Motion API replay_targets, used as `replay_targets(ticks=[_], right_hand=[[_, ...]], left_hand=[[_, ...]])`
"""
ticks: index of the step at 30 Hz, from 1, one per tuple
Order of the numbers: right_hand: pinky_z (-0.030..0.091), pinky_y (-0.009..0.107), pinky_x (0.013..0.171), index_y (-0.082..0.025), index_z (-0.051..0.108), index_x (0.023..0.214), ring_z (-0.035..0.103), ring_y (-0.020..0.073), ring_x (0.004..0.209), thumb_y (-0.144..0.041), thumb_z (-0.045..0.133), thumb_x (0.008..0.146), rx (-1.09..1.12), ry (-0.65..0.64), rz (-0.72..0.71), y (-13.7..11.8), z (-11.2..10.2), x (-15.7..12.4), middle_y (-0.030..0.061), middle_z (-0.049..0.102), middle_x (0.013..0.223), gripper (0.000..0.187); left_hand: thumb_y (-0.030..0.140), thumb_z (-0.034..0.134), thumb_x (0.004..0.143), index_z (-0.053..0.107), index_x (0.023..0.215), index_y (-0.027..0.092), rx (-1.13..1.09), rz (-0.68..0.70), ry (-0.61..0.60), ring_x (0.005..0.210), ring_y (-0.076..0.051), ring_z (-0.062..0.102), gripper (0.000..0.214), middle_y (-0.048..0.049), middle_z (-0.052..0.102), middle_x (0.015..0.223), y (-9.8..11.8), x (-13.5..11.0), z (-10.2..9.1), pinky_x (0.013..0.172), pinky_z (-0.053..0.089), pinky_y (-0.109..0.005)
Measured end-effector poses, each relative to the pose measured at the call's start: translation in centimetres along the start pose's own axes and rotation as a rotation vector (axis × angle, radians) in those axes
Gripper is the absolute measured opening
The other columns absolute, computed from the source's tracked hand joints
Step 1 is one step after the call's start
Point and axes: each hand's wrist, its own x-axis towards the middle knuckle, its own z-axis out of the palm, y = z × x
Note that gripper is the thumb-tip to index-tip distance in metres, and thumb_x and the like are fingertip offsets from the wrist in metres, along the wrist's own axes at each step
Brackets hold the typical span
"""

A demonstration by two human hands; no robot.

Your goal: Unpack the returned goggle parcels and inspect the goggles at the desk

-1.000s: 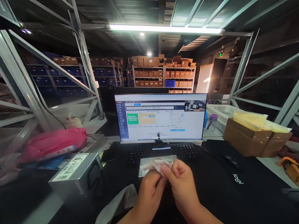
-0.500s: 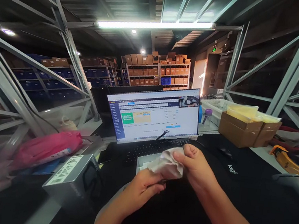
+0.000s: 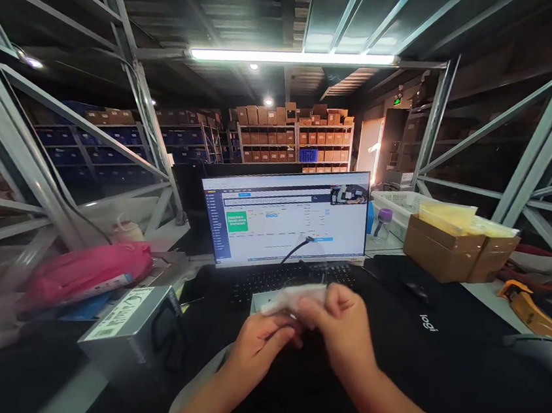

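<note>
A crumpled whitish bag [image 3: 290, 298], with a serrated edge visible earlier, is between my two hands above the black desk mat. My left hand [image 3: 261, 344] is closed on its near lower side, thumb pressed against the fingers. Curled around its right end is my right hand [image 3: 342, 325]. A short black cable [image 3: 295, 250] with a plug tip rises behind the bag, in front of the monitor; its lower end is hidden. Behind my hands lies a pale open box [image 3: 257, 302], mostly covered by the bag.
A monitor [image 3: 274, 223] and a black keyboard [image 3: 252, 288] stand ahead. To the left are a grey box [image 3: 129, 329] and a pink plastic package [image 3: 91, 272]. On the right sit cardboard boxes [image 3: 442, 250], a mouse [image 3: 416, 291] and a yellow-orange tool [image 3: 531, 309].
The bag has been folded or flattened smaller between my hands. My right hand has come lower and slightly left. More of the black cable shows, and the camera view has shifted slightly.
</note>
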Motion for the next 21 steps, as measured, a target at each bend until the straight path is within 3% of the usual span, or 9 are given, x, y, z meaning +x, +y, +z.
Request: replay_targets(ticks=[2,4,7,12,15,21], right_hand=[[0.027,0.024,0.048,-0.022,0.027,0.049,0.031,0.0088,0.048,-0.032,0.08,0.067,-0.1,-0.004,-0.059,0.7,0.9,-1.1,-0.0058,0.034,0.048,0.057],[0.029,0.024,0.048,-0.023,0.027,0.048,0.036,0.0098,0.047,-0.033,0.079,0.068,-0.092,-0.027,-0.045,1.0,1.2,-1.5,-0.0049,0.035,0.047,0.056],[0.03,0.023,0.044,-0.023,0.026,0.053,0.041,0.0106,0.043,-0.035,0.084,0.064,0.127,-0.132,0.112,0.0,0.3,-0.8,-0.0061,0.038,0.045,0.06],[0.023,0.018,0.044,-0.021,0.023,0.057,0.03,0.0045,0.046,-0.027,0.092,0.055,0.29,-0.082,0.198,-2.6,-2.5,1.6,-0.0085,0.036,0.049,0.069],[0.02,0.018,0.044,-0.021,0.023,0.058,0.028,0.0044,0.047,-0.028,0.093,0.055,0.269,-0.116,0.22,-2.7,-3.1,2.3,-0.0085,0.035,0.05,0.071],[0.024,0.018,0.046,-0.021,0.026,0.058,0.033,0.0057,0.048,-0.028,0.094,0.054,0.218,-0.06,0.188,-2.4,-3.5,2.6,-0.007,0.04,0.051,0.069]], left_hand=[[0.047,0.051,0.099,0.074,0.084,0.019,-0.036,0.002,0.051,0.072,-0.015,0.064,0.039,-0.0012,0.073,0.079,-0.1,0.1,-0.3,0.072,0.047,-0.023],[0.049,0.05,0.099,0.074,0.085,0.019,-0.062,0.001,0.029,0.073,-0.015,0.065,0.041,-0.002,0.073,0.082,0.0,0.2,-0.6,0.074,0.047,-0.024],[0.05,0.048,0.099,0.074,0.078,0.019,-0.039,0.004,-0.106,0.078,-0.016,0.065,0.045,-0.0022,0.073,0.081,0.6,0.1,-1.3,0.078,0.046,-0.024],[0.056,0.043,0.099,0.074,0.08,0.019,0.007,0.084,-0.321,0.078,-0.015,0.063,0.052,-0.0024,0.072,0.079,1.3,0.4,-2.6,0.076,0.042,-0.023],[0.056,0.044,0.099,0.074,0.082,0.02,0.02,0.091,-0.332,0.079,-0.014,0.063,0.05,-0.0026,0.072,0.081,0.8,0.6,-3.0,0.077,0.042,-0.023],[0.053,0.046,0.099,0.073,0.084,0.02,-0.028,0.055,-0.345,0.08,-0.015,0.063,0.046,-0.003,0.073,0.08,0.5,0.6,-3.2,0.079,0.043,-0.025]])
